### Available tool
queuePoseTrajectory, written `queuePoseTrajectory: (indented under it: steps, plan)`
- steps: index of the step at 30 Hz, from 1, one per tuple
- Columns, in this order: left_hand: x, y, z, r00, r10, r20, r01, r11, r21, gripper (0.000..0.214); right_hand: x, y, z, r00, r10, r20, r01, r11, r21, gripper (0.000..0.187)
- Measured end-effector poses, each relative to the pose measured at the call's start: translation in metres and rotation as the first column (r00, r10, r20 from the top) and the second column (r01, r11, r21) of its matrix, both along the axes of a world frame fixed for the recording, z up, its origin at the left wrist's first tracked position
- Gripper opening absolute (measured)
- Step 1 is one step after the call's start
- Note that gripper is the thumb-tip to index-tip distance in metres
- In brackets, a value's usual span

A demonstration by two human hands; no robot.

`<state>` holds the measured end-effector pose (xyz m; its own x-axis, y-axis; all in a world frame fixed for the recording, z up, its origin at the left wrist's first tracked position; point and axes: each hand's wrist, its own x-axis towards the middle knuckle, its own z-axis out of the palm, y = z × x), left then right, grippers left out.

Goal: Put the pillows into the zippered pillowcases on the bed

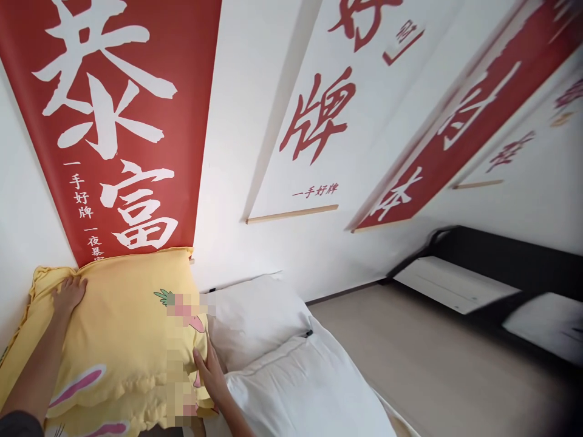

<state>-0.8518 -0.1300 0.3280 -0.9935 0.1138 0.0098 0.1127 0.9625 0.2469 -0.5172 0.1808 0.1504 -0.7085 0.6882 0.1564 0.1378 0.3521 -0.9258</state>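
The left hand (68, 294) is lying spread on the upper left of the yellow pillow (122, 321), its forearm (39, 370) slanting up from the lower left. The pillow is resting between both hands, below the red scroll (136, 130) — which side is longer, I cannot tell. The right hand (208, 362) is sitting lower, touching the pillow's right edge, thumb and fingers apart — whether pinching is unclear — with white pillows (259, 318) lying just beside it

White wall (237, 97), calligraphy banners (119, 136), grey-brown floor (364, 352)
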Motion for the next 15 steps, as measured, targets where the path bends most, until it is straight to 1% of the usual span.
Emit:
queuePoseTrajectory:
  steps: [2,4,7,10,12,13,15]
  plan:
    - [-0.001,0.000,0.001,1.000,-0.002,-0.002,0.002,1.000,0.002,0.061,0.003,0.003,0.002,0.999,0.038,0.032,-0.038,0.999,-0.009,0.075]
    - [-0.001,-0.002,0.007,1.000,-0.010,-0.011,0.010,1.000,0.009,0.059,0.008,0.004,0.004,0.998,0.043,0.043,-0.042,0.999,-0.022,0.077]
    - [0.002,-0.005,0.017,0.999,-0.016,-0.043,0.017,1.000,0.023,0.057,0.019,0.003,0.002,0.999,-0.008,0.032,0.009,0.999,-0.043,0.086]
    - [0.006,-0.008,0.023,0.997,-0.011,-0.078,0.014,0.999,0.035,0.055,0.031,-0.002,-0.005,0.996,-0.081,0.043,0.085,0.991,-0.100,0.095]
    - [0.009,-0.009,0.025,0.995,-0.005,-0.095,0.009,0.999,0.043,0.054,0.037,-0.006,-0.009,0.994,-0.112,0.012,0.113,0.978,-0.178,0.099]
    - [0.011,-0.009,0.027,0.995,-0.001,-0.101,0.006,0.999,0.046,0.054,0.040,-0.007,-0.011,0.992,-0.129,-0.014,0.122,0.963,-0.242,0.100]
    - [0.016,-0.008,0.029,0.994,0.007,-0.111,-0.001,0.999,0.053,0.055,0.044,-0.008,-0.013,0.983,-0.177,-0.045,0.145,0.905,-0.400,0.099]
